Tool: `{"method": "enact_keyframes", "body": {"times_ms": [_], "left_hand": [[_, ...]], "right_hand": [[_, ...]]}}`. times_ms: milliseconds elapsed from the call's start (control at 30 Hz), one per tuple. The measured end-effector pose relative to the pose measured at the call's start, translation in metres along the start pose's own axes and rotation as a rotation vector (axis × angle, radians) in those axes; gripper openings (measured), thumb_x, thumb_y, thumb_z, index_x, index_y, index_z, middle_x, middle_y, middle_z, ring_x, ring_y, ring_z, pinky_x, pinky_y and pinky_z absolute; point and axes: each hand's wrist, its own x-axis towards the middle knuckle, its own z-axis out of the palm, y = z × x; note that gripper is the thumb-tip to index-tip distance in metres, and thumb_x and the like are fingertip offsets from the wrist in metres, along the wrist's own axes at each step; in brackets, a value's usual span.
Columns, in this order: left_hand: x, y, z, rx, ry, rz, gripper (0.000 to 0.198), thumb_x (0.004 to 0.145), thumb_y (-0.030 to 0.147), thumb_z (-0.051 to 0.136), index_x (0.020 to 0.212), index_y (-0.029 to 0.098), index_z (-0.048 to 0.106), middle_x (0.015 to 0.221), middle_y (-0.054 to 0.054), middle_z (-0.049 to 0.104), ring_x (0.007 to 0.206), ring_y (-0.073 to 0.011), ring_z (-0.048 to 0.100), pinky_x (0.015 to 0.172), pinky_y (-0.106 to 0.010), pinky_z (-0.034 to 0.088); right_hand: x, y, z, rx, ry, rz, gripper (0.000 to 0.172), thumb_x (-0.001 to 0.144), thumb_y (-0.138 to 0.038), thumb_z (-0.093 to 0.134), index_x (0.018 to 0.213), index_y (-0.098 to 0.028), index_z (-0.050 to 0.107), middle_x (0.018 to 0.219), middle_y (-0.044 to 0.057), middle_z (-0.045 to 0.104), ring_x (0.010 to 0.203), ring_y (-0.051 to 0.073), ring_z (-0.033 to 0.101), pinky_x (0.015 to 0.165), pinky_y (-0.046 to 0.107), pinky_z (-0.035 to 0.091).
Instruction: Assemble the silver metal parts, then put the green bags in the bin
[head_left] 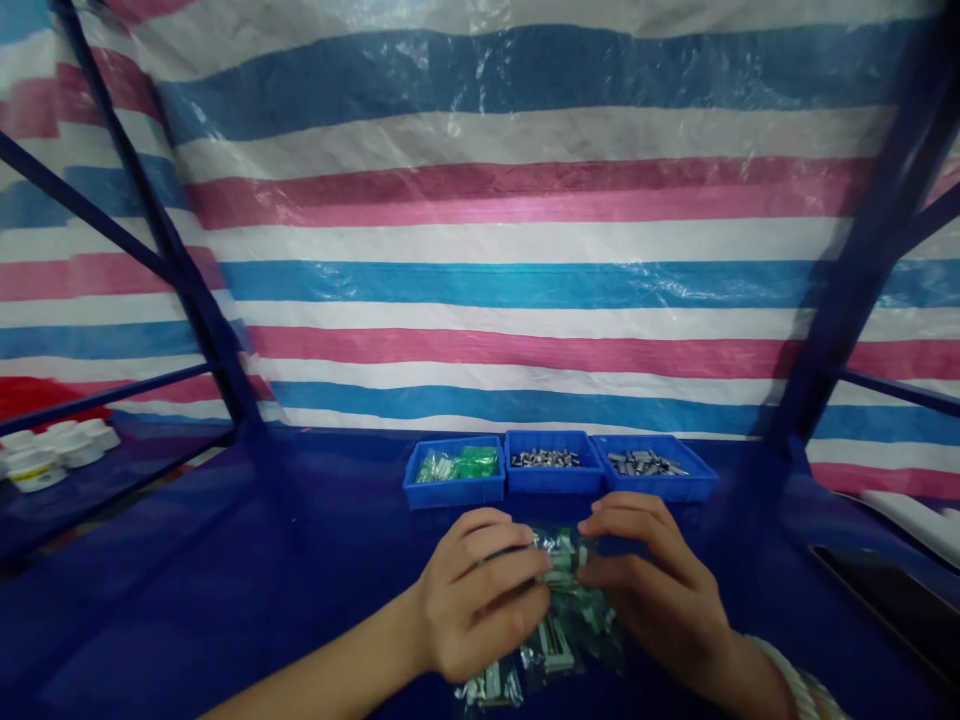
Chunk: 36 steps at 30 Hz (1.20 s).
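Between my two hands is a small clear plastic bag (561,562) with pale green and white pieces inside. My left hand (487,595) lies over its left side, fingers curled and fingertips on the plastic. From the right, my right hand (656,580) grips the bag's edge with thumb and fingers bent together. Nearer to me, more clear bags with light-coloured strip-like pieces (553,645) lie on the blue table (315,590), partly under my hands. What exactly the pieces are is too small and blurred to make out.
Behind my hands stand three blue bins: one with green and clear packets (455,497), one with small metal parts (556,480), one with longer metal pieces (664,487). A dark flat object (889,600) lies at right, white-lidded tubs (71,445) at left. Blue frame posts (202,310) flank the table.
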Motion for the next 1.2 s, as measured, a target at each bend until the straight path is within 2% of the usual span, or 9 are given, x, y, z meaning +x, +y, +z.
{"method": "enact_keyframes", "body": {"times_ms": [67, 200, 367, 500, 633, 800, 933, 1067, 1200], "left_hand": [[0.003, 0.002, 0.004, -0.119, -0.007, -0.13, 0.014, 0.088, 0.007, 0.055, 0.096, 0.015, 0.064, 0.091, -0.008, 0.071, 0.095, -0.0208, 0.063, 0.082, -0.038, 0.056], [0.004, -0.006, 0.01, -0.286, 0.085, -0.658, 0.014, 0.089, 0.009, 0.056, 0.096, 0.019, 0.063, 0.09, -0.007, 0.069, 0.089, -0.0195, 0.066, 0.08, -0.034, 0.055], [-0.002, -0.072, -0.016, -0.194, 0.114, -1.013, 0.024, 0.089, 0.028, 0.056, 0.112, 0.019, 0.057, 0.096, -0.007, 0.067, 0.088, -0.02, 0.066, 0.079, -0.033, 0.053], [-0.013, -0.125, -0.041, -0.184, -0.103, -1.064, 0.02, 0.083, 0.029, 0.061, 0.098, 0.016, 0.06, 0.082, -0.004, 0.07, 0.076, -0.0197, 0.068, 0.068, -0.03, 0.053], [-0.028, -0.135, -0.036, -0.152, -0.445, -1.055, 0.008, 0.076, 0.021, 0.07, 0.078, 0.015, 0.064, 0.071, -0.001, 0.069, 0.067, -0.0174, 0.067, 0.064, -0.029, 0.052], [-0.036, -0.123, -0.024, 0.085, -0.589, -1.022, 0.008, 0.073, 0.016, 0.074, 0.072, 0.014, 0.066, 0.082, -0.005, 0.067, 0.087, -0.0245, 0.064, 0.086, -0.043, 0.048], [-0.02, -0.099, -0.025, 0.225, -0.545, -0.975, 0.028, 0.078, 0.011, 0.063, 0.106, 0.014, 0.066, 0.116, -0.016, 0.059, 0.113, -0.0344, 0.052, 0.098, -0.051, 0.037], [-0.002, -0.062, -0.027, 0.107, -0.658, -0.882, 0.021, 0.089, 0.025, 0.052, 0.104, 0.016, 0.065, 0.101, -0.011, 0.065, 0.097, -0.0271, 0.06, 0.087, -0.042, 0.045], [-0.003, -0.041, -0.03, -0.203, -0.92, -0.77, 0.051, 0.066, 0.047, 0.078, 0.109, 0.022, 0.068, 0.098, -0.006, 0.069, 0.087, -0.0251, 0.065, 0.074, -0.031, 0.05]], "right_hand": [[0.002, 0.003, 0.002, 0.078, -0.039, 0.084, 0.024, 0.085, -0.001, 0.055, 0.095, -0.022, 0.063, 0.094, 0.006, 0.066, 0.097, 0.022, 0.06, 0.084, 0.037, 0.052], [0.003, 0.011, 0.008, 0.22, -0.105, 0.393, 0.02, 0.094, -0.017, 0.05, 0.112, -0.022, 0.059, 0.093, 0.005, 0.066, 0.09, 0.019, 0.063, 0.079, 0.031, 0.051], [-0.002, 0.021, 0.013, 0.287, -0.018, 0.704, 0.023, 0.099, -0.035, 0.044, 0.108, -0.021, 0.06, 0.089, 0.004, 0.068, 0.085, 0.019, 0.063, 0.079, 0.03, 0.048], [-0.003, 0.027, 0.015, 0.316, 0.001, 0.778, 0.026, 0.096, -0.041, 0.047, 0.104, -0.021, 0.062, 0.086, 0.003, 0.068, 0.084, 0.02, 0.063, 0.078, 0.029, 0.046], [-0.003, 0.028, 0.016, 0.32, -0.008, 0.805, 0.027, 0.094, -0.042, 0.048, 0.1, -0.021, 0.063, 0.084, 0.003, 0.068, 0.081, 0.021, 0.063, 0.075, 0.03, 0.046], [-0.005, 0.03, 0.016, 0.321, -0.03, 0.805, 0.026, 0.092, -0.042, 0.049, 0.098, -0.021, 0.064, 0.083, 0.004, 0.068, 0.081, 0.022, 0.063, 0.077, 0.033, 0.046], [-0.008, 0.033, 0.018, 0.333, -0.074, 0.802, 0.023, 0.092, -0.039, 0.05, 0.099, -0.021, 0.063, 0.087, 0.005, 0.068, 0.085, 0.022, 0.064, 0.08, 0.035, 0.046], [-0.01, 0.03, 0.022, 0.29, -0.143, 0.743, 0.02, 0.091, -0.034, 0.05, 0.097, -0.02, 0.064, 0.09, 0.006, 0.066, 0.086, 0.022, 0.063, 0.079, 0.035, 0.046], [-0.01, 0.025, 0.022, 0.233, -0.194, 0.65, 0.017, 0.092, -0.029, 0.05, 0.095, -0.02, 0.065, 0.09, 0.005, 0.065, 0.085, 0.021, 0.061, 0.078, 0.034, 0.045]]}}
